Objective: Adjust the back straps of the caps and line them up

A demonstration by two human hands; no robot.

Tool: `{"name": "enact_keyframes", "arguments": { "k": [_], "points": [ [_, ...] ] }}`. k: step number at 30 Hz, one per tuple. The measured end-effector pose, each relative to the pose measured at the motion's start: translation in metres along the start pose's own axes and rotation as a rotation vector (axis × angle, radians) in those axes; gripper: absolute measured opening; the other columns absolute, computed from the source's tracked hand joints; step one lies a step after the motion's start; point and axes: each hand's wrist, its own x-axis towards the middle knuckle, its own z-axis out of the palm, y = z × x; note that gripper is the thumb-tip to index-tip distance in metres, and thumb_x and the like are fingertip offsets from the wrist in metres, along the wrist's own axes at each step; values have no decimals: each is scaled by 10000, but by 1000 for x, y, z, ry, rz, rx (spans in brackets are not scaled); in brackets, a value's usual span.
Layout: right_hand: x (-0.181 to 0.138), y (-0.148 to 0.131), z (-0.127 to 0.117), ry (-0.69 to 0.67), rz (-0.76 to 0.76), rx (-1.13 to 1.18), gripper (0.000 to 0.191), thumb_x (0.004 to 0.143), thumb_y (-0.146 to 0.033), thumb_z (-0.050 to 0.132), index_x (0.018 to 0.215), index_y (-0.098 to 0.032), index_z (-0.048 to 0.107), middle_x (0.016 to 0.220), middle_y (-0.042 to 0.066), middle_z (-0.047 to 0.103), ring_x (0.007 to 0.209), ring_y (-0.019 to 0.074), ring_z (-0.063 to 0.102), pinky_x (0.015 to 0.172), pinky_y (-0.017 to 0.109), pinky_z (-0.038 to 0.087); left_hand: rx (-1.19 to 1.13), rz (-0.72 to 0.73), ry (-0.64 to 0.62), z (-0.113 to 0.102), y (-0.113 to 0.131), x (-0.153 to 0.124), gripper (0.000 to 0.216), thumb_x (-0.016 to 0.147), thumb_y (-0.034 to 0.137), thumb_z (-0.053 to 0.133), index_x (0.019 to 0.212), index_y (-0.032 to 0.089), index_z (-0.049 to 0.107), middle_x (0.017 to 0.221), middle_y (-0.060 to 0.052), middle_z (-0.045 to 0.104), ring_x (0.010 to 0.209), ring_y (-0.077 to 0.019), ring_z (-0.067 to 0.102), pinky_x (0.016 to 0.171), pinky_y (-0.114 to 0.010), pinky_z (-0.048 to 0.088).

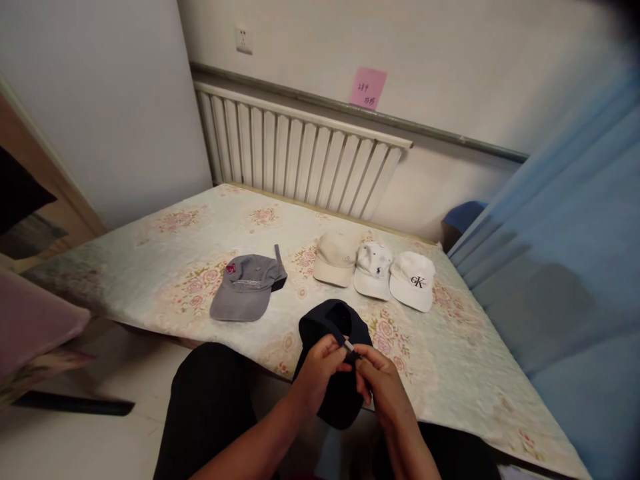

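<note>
A dark navy cap (327, 327) hangs over the near edge of the bed, turned upside down with its opening facing up. My left hand (320, 370) is closed on the cap's back strap, pinching it near a small metal buckle. From the other side my right hand (383, 387) pinches the same strap, fingers closed. The two hands almost touch at the buckle.
A grey cap (245, 288) lies to the left on the floral bed cover (175, 247). Three pale caps sit in a row behind: beige (334, 260), white (373, 270), and white with a black logo (414, 281). A radiator (295, 157) lines the wall; blue curtain (565, 253) at right.
</note>
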Motion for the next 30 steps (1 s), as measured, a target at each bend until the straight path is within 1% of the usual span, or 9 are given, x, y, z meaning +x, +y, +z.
{"name": "enact_keyframes", "arguments": {
  "k": [2, 5, 9, 17, 22, 30],
  "points": [
    [0, 0, 0, -9, -11, -5, 315, 751, -335, 527, 992, -147, 603, 387, -72, 491, 307, 53, 321, 344, 195, 194, -63, -27, 13, 0, -2, 2, 278, 762, 307, 627, 985, 149, 578, 877, -30, 571, 827, -148, 558, 719, -275, 470],
    [0, 0, 0, -10, -21, -25, 288, 747, -325, 524, 963, -151, 601, 388, -76, 487, 307, 55, 327, 345, 195, 207, -95, -63, 42, 0, -7, 7, 321, 720, 280, 675, 981, 134, 559, 830, -16, 560, 761, -134, 558, 707, -284, 468],
    [0, -1, 1, -13, -36, -56, 263, 765, -322, 510, 954, -158, 588, 400, -81, 488, 310, 56, 329, 347, 196, 213, -101, -48, 53, 1, -10, 10, 294, 729, 270, 665, 958, 130, 546, 805, -8, 554, 735, -131, 560, 685, -283, 470],
    [-3, -4, 4, -6, -69, -74, 186, 790, -327, 515, 894, -176, 546, 438, -84, 499, 331, 50, 358, 371, 190, 222, -83, -32, 64, 5, -8, 12, 244, 748, 291, 642, 903, 137, 534, 757, 5, 541, 656, -112, 548, 625, -263, 460],
    [-4, -1, -3, 46, -68, -62, 186, 778, -351, 551, 853, -183, 531, 472, -70, 533, 340, 51, 375, 380, 193, 230, -79, -35, 151, 6, -3, 14, 278, 710, 308, 679, 878, 128, 551, 757, -2, 538, 669, -107, 531, 615, -248, 460],
    [-7, -1, -15, 76, -57, -102, 155, 747, -335, 580, 738, -182, 559, 569, -35, 580, 385, 60, 424, 408, 208, 264, -120, -51, 141, 4, -3, 11, 266, 701, 301, 690, 857, 129, 560, 750, -9, 560, 665, -105, 535, 603, -240, 456]
  ]
}}
